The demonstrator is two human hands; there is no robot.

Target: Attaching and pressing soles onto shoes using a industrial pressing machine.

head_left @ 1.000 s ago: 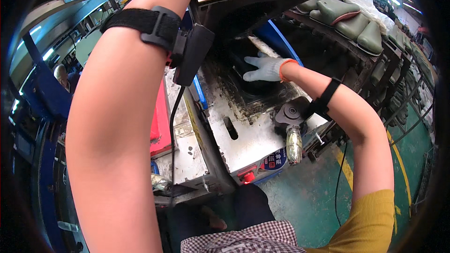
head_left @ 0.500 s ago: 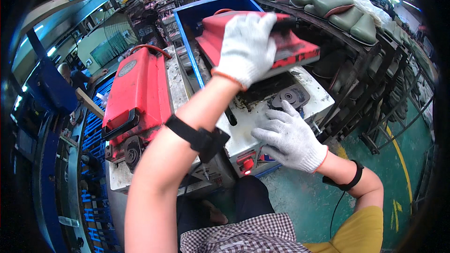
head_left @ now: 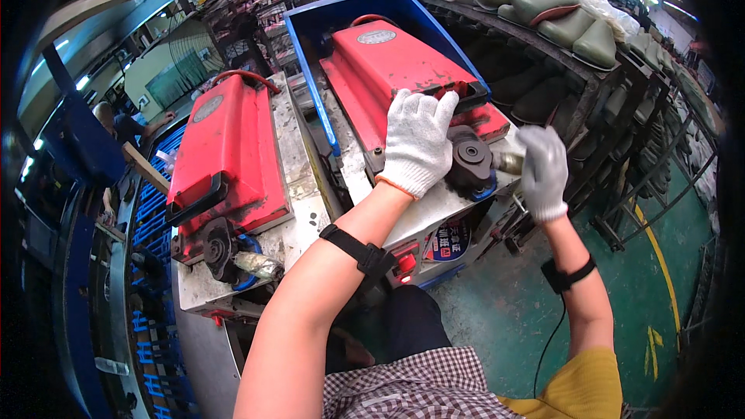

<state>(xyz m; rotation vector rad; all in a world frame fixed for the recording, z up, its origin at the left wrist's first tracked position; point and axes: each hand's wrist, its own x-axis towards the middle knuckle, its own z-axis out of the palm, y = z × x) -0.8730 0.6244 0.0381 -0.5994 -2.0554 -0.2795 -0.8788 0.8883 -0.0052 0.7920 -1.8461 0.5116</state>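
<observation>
My left hand [head_left: 419, 141], in a white knit glove, has its fingers over the left part of the black handle [head_left: 473, 98] on the right machine's red lid [head_left: 396, 58]. The lid lies down on its pale, dirty base. Just below the handle is a dark round latch [head_left: 471, 154], with a lever grip [head_left: 508, 161] sticking out to the right. My gloved right hand [head_left: 545, 173] is beside the end of that grip. Motion smears its fingers, so their hold is unclear.
A second red-lidded machine [head_left: 221, 155] stands to the left, its own lever grip [head_left: 260, 265] in front. A blue bin-like frame [head_left: 289, 19] surrounds the right machine's back. Green boots [head_left: 535, 4] crowd a rack at right. Another person [head_left: 136, 120] is at far left.
The right machine's lid has come down from its raised position, with my left hand on it. My right hand has moved up and right, from the base to beside the lever grip.
</observation>
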